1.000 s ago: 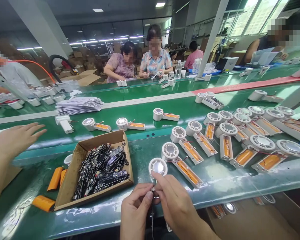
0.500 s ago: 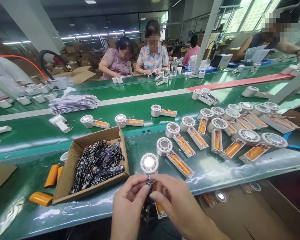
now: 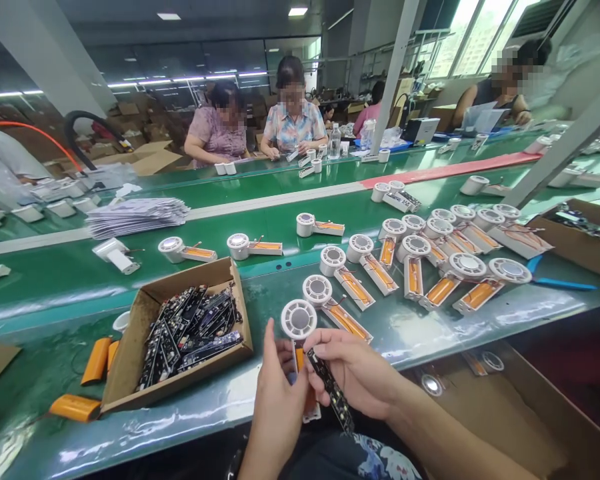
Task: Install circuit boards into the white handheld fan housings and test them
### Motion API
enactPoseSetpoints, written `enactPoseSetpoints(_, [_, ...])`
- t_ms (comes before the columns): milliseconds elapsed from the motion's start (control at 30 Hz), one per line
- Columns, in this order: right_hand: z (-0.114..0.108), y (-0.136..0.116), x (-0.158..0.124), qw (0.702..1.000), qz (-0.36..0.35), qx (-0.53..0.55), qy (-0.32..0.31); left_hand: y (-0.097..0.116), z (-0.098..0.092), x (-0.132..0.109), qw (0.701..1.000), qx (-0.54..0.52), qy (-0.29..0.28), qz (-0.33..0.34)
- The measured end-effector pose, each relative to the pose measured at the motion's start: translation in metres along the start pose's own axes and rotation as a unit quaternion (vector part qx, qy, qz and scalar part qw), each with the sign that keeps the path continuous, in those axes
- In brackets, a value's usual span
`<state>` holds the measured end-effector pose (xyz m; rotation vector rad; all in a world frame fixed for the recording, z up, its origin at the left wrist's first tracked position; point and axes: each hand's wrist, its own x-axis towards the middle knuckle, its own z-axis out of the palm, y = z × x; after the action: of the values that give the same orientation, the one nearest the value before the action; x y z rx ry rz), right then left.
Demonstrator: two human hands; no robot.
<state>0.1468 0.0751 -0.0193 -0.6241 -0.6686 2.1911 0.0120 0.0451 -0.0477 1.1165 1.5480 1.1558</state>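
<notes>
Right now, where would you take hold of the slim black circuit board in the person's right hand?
Pinch the long edges of the slim black circuit board at its free lower end, coming from the person's side. That end juts past the right hand, and edges seem safest on a thin strip with parts on its face.

You're on a factory assembly floor: long green conveyor lines (image 3: 55, 267) run across the room under fluorescent strip lights (image 3: 180, 80), with white housings (image 3: 333, 260) wired to orange battery packs (image 3: 441, 291) laid out in rows and loose circuit boards (image 3: 193, 330) in a carton. Co-workers (image 3: 293, 123) sit along the far line, and cardboard cartons (image 3: 135, 127) are piled at the far left.
</notes>
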Motion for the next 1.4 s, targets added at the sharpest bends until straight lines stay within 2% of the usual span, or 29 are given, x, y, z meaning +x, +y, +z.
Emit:
enactPoseSetpoints(67, [0.008, 0.000, -0.002, 0.999, -0.004, 0.040, -0.002, 0.005, 0.003, 0.002, 0.999, -0.042, 0.005, 0.021])
enactPoseSetpoints(100, [0.013, -0.001, -0.003, 0.998, -0.002, 0.059, 0.001, 0.007, 0.003, 0.004, 0.998, -0.029, 0.013, 0.052])
enactPoseSetpoints(200, [0.023, -0.007, -0.007, 0.992, 0.011, 0.122, 0.027, 0.015, -0.001, 0.008, 0.978, 0.089, 0.061, 0.181])
enactPoseSetpoints(267, [0.028, -0.011, -0.008, 0.986, 0.020, 0.162, 0.045, 0.018, -0.003, 0.011, 0.958, 0.153, 0.058, 0.234])
enactPoseSetpoints(400, [0.031, -0.016, -0.004, 0.974, 0.028, 0.213, 0.077, 0.020, -0.008, 0.014, 0.947, 0.207, -0.005, 0.244])
enactPoseSetpoints(533, [0.028, -0.015, -0.001, 0.972, 0.019, 0.221, 0.074, 0.018, -0.009, 0.017, 0.935, 0.248, -0.006, 0.253])
enactPoseSetpoints(700, [0.022, -0.008, -0.002, 0.986, 0.020, 0.164, 0.020, 0.018, -0.009, 0.020, 0.927, 0.259, 0.034, 0.269])
enactPoseSetpoints(800, [0.015, -0.005, -0.001, 0.994, -0.007, 0.110, -0.001, 0.018, -0.012, 0.020, 0.927, 0.258, 0.030, 0.270])
enactPoseSetpoints(867, [0.009, -0.006, -0.001, 0.999, -0.037, 0.029, -0.023, 0.018, -0.016, 0.019, 0.929, 0.260, 0.026, 0.260])
enactPoseSetpoints(933, [0.004, -0.011, -0.004, 0.991, -0.058, -0.111, -0.040, 0.017, -0.020, 0.019, 0.931, 0.267, 0.019, 0.249])
enactPoseSetpoints(1000, [0.003, -0.015, -0.010, 0.950, -0.082, -0.300, -0.018, 0.017, -0.022, 0.018, 0.928, 0.278, 0.008, 0.246])
enactPoseSetpoints(1033, [0.003, -0.016, -0.013, 0.912, -0.107, -0.395, 0.012, 0.016, -0.022, 0.017, 0.926, 0.284, 0.004, 0.249])
enactPoseSetpoints(1100, [0.006, -0.014, -0.015, 0.812, -0.172, -0.549, 0.095, 0.017, -0.020, 0.015, 0.924, 0.286, 0.005, 0.253])
enactPoseSetpoints(1167, [0.009, -0.010, -0.012, 0.725, -0.213, -0.630, 0.182, 0.018, -0.015, 0.012, 0.931, 0.268, 0.011, 0.246])
enactPoseSetpoints(1200, [0.010, -0.008, -0.008, 0.703, -0.215, -0.643, 0.214, 0.019, -0.013, 0.010, 0.939, 0.250, 0.010, 0.236])
enactPoseSetpoints(1233, [0.011, -0.006, -0.004, 0.700, -0.214, -0.641, 0.233, 0.020, -0.011, 0.008, 0.948, 0.226, 0.008, 0.222])
enactPoseSetpoints(1267, [0.011, -0.005, 0.000, 0.718, -0.213, -0.620, 0.233, 0.021, -0.009, 0.006, 0.959, 0.198, 0.007, 0.203])
enactPoseSetpoints(1300, [0.011, -0.004, 0.004, 0.757, -0.211, -0.579, 0.216, 0.022, -0.009, 0.005, 0.969, 0.167, 0.006, 0.181])
enactPoseSetpoints(1400, [0.007, -0.004, 0.010, 0.924, -0.159, -0.333, 0.101, 0.025, -0.010, 0.004, 0.989, 0.079, -0.001, 0.129])
